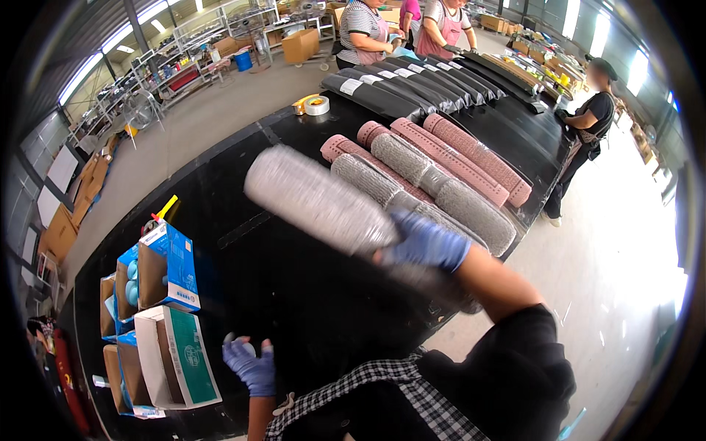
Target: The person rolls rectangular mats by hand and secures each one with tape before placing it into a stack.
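Note:
My right hand [426, 241], in a blue glove, grips a rolled grey mat [316, 197] around its middle and holds it tilted over the black table [257, 287]. Motion blurs the roll. Beyond it lie more rolled mats side by side, grey ones [401, 158] with a band around the middle and pink ones [450, 163] with a patterned edge. Low on the left, my left hand [251, 367] has its gloved fingers curled, a small pale thing showing between them that I cannot make out. It is nearest to the white and green carton [193, 358].
Open blue cartons [176, 266] with pale blue rolls inside stand at the table's left edge. A tape dispenser [312, 106] sits at the far edge. Black wrapped packages [412, 82] lie at the back. Co-workers [592, 114] stand behind and at the right.

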